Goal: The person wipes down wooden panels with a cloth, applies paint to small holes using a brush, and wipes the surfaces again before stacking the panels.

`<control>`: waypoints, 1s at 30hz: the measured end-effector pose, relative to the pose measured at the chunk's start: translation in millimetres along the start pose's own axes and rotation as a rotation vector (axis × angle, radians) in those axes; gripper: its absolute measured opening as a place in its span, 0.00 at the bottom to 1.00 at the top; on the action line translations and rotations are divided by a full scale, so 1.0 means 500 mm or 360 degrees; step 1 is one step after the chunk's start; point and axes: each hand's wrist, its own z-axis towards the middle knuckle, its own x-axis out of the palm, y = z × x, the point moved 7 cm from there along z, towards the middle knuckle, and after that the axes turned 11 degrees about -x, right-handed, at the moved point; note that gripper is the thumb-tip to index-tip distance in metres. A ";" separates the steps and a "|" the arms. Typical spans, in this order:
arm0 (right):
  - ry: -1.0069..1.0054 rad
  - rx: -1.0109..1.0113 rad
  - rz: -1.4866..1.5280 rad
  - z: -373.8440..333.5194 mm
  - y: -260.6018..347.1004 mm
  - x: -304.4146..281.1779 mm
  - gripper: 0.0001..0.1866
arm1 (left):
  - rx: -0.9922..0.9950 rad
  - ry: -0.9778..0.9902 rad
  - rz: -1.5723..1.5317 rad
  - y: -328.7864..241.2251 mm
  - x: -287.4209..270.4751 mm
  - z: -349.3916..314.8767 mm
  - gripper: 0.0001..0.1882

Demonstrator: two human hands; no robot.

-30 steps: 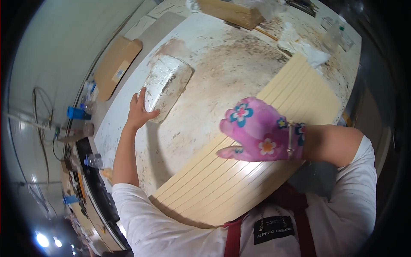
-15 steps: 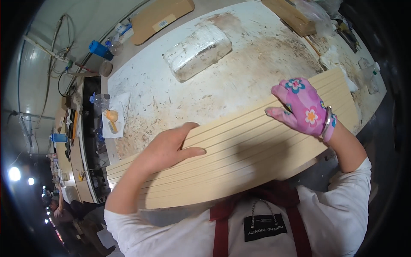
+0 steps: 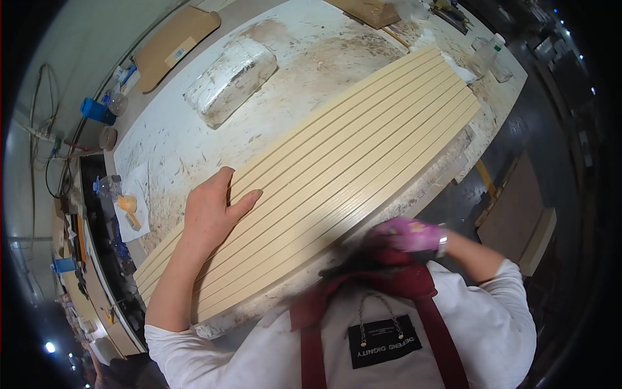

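Note:
A long cream grooved panel [image 3: 337, 162] lies slantwise over the near side of the worktable, its parallel grooves facing up. My bare left hand [image 3: 212, 206] is on the panel's far left edge, thumb pressed over the grooved face and the other fingers curled over the edge, partly hidden. In a pink flowered glove, my right hand [image 3: 411, 235] is off the panel, between its near edge and the dark red apron [image 3: 405, 275] at my chest. Motion blur and a dark patch hide its fingers, so I cannot see whether it holds anything.
A silvery wrapped block [image 3: 230, 81] stands on the stained white worktable [image 3: 162, 155]. Cardboard [image 3: 178, 48] lies at the far left, near a blue container [image 3: 97, 111]. White paper [image 3: 134, 220] carries an orange-yellow item. Clear bottles [image 3: 486, 57] stand far right. Boards [image 3: 518, 207] lean below right.
My right hand has left the panel's top and come back toward my chest. The panel now slants more steeply in view, with its right end farther away. My left hand stays on it.

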 end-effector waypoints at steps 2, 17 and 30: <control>-0.0136 -0.0532 -0.0224 0.020 -0.052 0.103 0.19 | -0.0014 -0.0022 -0.0001 0.001 -0.001 -0.001 0.24; -0.0049 0.0065 0.0672 0.152 -0.155 0.045 0.18 | -0.0072 -0.0033 -0.0041 0.041 -0.019 0.023 0.26; 0.0009 -0.0163 0.0238 0.234 -0.043 0.095 0.17 | -0.0363 0.0072 -0.0144 0.143 -0.022 0.229 0.32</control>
